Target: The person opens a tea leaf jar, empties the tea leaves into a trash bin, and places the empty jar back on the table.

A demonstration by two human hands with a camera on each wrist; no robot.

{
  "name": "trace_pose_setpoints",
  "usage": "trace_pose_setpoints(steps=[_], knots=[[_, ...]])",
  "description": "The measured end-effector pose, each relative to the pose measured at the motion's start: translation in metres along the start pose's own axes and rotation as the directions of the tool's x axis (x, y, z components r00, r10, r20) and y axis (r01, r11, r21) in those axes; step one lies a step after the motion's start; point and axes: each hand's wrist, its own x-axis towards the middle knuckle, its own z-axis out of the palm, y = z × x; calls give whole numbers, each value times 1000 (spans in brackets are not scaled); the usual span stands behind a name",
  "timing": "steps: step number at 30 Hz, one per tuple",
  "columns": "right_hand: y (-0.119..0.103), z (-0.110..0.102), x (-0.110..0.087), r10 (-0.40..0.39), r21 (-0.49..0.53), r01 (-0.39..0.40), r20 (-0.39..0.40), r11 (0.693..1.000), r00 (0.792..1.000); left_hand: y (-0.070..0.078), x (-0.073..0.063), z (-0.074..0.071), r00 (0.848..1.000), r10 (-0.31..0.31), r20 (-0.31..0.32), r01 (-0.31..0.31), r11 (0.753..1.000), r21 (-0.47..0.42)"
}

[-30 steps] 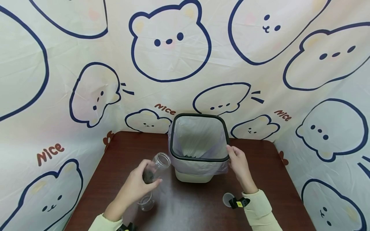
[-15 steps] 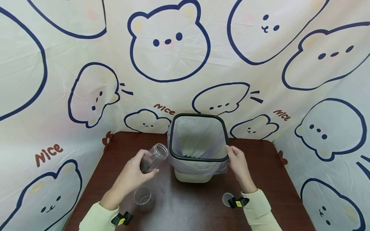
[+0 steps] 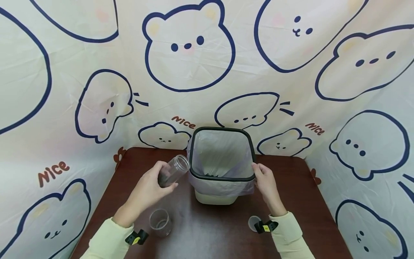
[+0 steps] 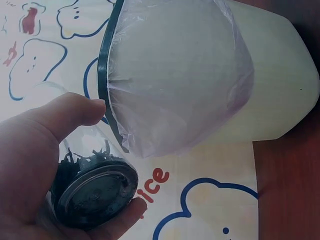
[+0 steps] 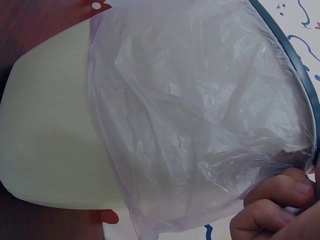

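Observation:
My left hand (image 3: 150,185) grips a clear bottle (image 3: 176,171) without a cap. The bottle tilts, its mouth close to the left rim of a pale trash bin (image 3: 216,199). In the left wrist view, dark leaf-like bits (image 4: 75,167) lie at the bottle's base end. A thin purplish bag (image 3: 223,187) lines the bin and folds over its outside, under a dark rim frame (image 3: 223,178). At the right, my right hand (image 3: 266,181) pinches the bin's rim and bag edge; the right wrist view shows its curled fingers (image 5: 280,192) against the bag.
A clear cup (image 3: 160,222) stands on the dark brown table (image 3: 207,230), below my left hand. A small round pale disc (image 3: 253,223), perhaps a lid, lies by my right wrist. A printed cloth (image 3: 191,68) hangs behind and at both sides. Some dark bits (image 3: 211,175) show inside the bin.
My left hand has lifted the bottle, and its mouth is now nearer the bin's rim. The cup below has come fully into view. My right hand stays at the rim.

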Motion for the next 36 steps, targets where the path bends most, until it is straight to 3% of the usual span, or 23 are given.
trace_pose_setpoints(steps=[25,36], knots=[[3,1,0,-19,4,20,-10,1000,1000,21,40,-19,995,91,44,-94,993,73],[5,0,1,-44,-29,43,-30,999,999,30,57,-28,991,117,60,-124,981,147]])
